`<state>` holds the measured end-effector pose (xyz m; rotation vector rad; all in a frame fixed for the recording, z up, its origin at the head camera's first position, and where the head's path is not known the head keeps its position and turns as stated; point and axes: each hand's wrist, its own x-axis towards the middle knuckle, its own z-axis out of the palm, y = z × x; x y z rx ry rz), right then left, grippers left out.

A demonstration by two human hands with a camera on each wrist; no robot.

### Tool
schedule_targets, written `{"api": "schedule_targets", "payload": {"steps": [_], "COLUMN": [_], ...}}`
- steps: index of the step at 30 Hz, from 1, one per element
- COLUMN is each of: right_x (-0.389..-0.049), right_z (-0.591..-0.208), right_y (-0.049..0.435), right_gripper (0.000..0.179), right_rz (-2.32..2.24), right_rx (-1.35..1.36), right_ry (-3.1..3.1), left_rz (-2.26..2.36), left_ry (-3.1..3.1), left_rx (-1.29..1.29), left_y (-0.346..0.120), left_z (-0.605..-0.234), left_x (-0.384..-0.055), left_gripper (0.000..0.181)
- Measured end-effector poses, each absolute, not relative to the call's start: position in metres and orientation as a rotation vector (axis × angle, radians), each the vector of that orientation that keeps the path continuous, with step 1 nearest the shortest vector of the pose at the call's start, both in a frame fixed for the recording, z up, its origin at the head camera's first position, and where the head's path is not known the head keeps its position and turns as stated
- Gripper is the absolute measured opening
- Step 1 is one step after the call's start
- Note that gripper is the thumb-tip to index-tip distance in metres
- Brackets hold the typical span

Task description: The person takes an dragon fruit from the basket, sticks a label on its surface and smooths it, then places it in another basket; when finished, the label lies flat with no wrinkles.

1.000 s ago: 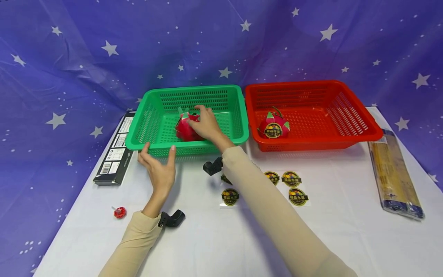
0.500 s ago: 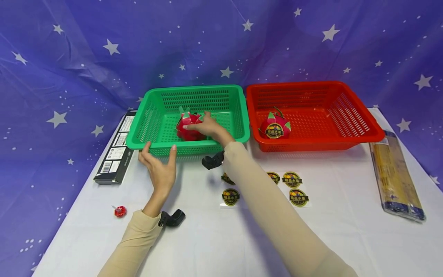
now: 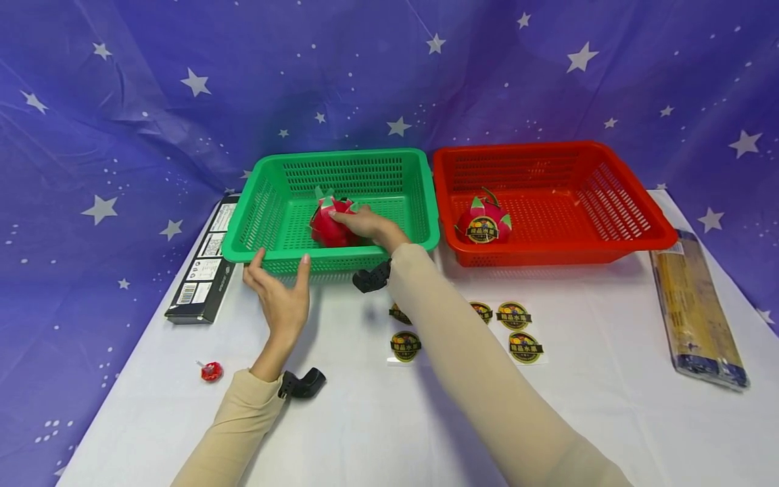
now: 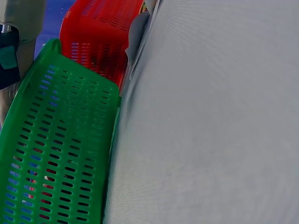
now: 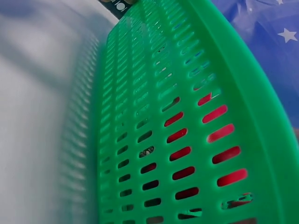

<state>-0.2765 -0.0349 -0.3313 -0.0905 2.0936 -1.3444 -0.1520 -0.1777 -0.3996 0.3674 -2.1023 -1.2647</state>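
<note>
In the head view, a pink dragon fruit [image 3: 328, 228] with green scale tips sits at the near side of the green basket [image 3: 429, 203]. My right hand [image 3: 368, 223] reaches over the front rim and holds this fruit, thumb across its top; the other fingers are hidden behind the fruit. My left hand [image 3: 281, 299] touches the green basket's front rim with spread thumb and fingers. Another dragon fruit [image 3: 468, 220], bearing a round black-and-gold sticker [image 3: 481, 230], lies in the red basket [image 3: 548, 256]. The right wrist view shows pink through the green basket's slots [image 5: 220, 133].
Sheets of round stickers [image 3: 405, 345] lie on the white table under my right forearm. A black box [image 3: 203, 284] stands at the left, beside the green basket. A red-wrapped lollipop [image 3: 211, 372] is nearer the front. At the right lies a long plastic-wrapped yellow pack [image 3: 696, 311].
My right hand has lowered onto the dragon fruit, its fingers passing down out of sight behind it. The left hand stays at the green basket's rim.
</note>
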Motion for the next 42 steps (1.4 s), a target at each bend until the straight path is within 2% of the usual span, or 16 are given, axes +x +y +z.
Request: {"api": "schedule_targets", "payload": {"steps": [12,28,42], "right_x": [-0.2788,-0.2781,-0.2802], "right_z": [-0.334,-0.3326,-0.3319], "right_y": [-0.0362,-0.0352,-0.0317], "right_gripper": [0.077,0.091,0.079], "right_rz": [-1.432,-1.481,-1.442], "right_rx": [0.004,0.052,-0.046], "right_ry": [2.051,2.043,2.026], "left_rz": [-1.27,-1.264,-1.256], "left_ry": [-2.108,-2.106,-2.101], "left_rx": [0.376,0.373,0.359], "left_y": [-0.178,-0.179,-0.1776], "left_z": [-0.3998,-0.4003,-0.3991], "left_x": [-0.1507,-0.151,-0.1506], "left_gripper": [0.079,0.078,0.079]}}
